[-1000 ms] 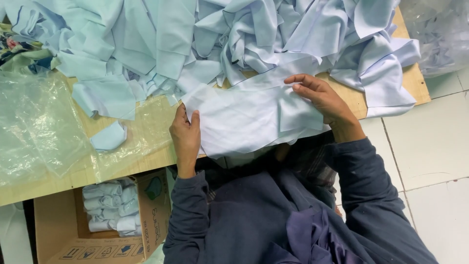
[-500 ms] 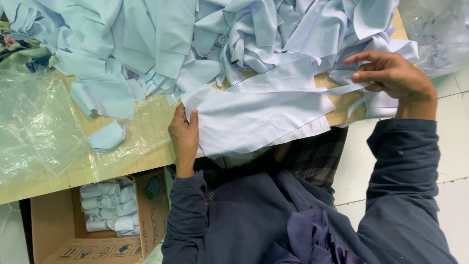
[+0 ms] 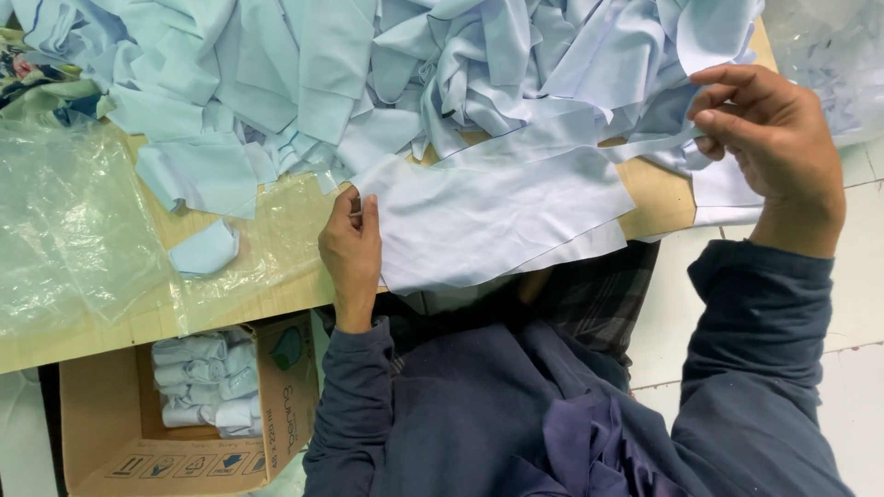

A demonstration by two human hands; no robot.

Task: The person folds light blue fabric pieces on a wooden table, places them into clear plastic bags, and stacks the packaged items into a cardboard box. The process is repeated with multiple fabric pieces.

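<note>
A heap of cloth pieces (image 3: 387, 83) is lying on the wooden table (image 3: 658, 198), a plastic sheet (image 3: 83, 230) is spreading over the table's left part, and a cardboard box (image 3: 110, 433) (rolled cloths (image 3: 203, 382) inside) is sitting below the table's near edge.

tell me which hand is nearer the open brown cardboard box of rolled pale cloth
Left. The left hand is just above the cardboard box; the right hand is far across.
</note>
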